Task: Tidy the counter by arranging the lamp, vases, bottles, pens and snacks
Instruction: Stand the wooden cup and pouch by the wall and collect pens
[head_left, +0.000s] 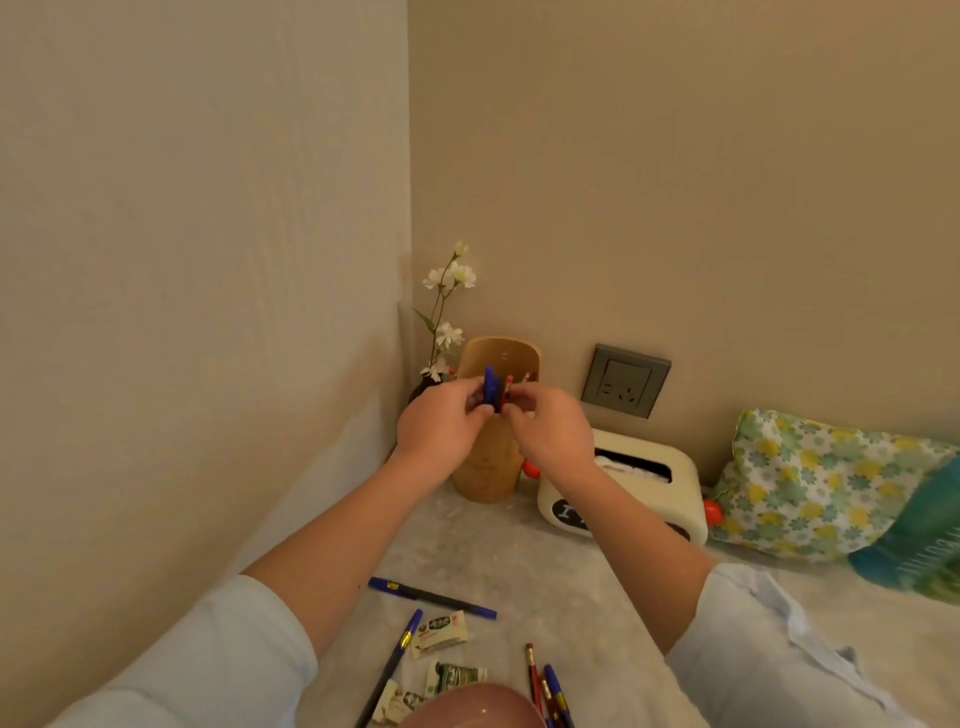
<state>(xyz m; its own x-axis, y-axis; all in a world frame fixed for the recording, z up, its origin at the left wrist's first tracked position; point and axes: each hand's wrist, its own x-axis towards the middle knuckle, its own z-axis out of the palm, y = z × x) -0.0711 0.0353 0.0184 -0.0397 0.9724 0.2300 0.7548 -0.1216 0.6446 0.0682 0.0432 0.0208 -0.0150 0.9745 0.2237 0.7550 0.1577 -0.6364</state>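
Observation:
A wooden pen holder (488, 467) stands in the counter's back corner. Both hands are raised over its mouth. My left hand (441, 423) pinches blue pens (490, 387) that stand upright in it. My right hand (550, 428) pinches red pencils (509, 387) beside them. Loose on the marble counter (519, 551) nearer to me lie a dark blue pen (431, 597), a second blue pen (389, 670), a bunch of red and blue pens (548, 691) and small snack packets (439, 631), with another green snack packet (457, 678).
A dark vase with white flowers (441, 312) stands behind the holder in the corner. A cream tissue box (623, 488) sits to the right, below a grey wall socket (626, 379). A floral cushion (826, 488) lies far right. A pink rounded object (467, 706) is at the bottom edge.

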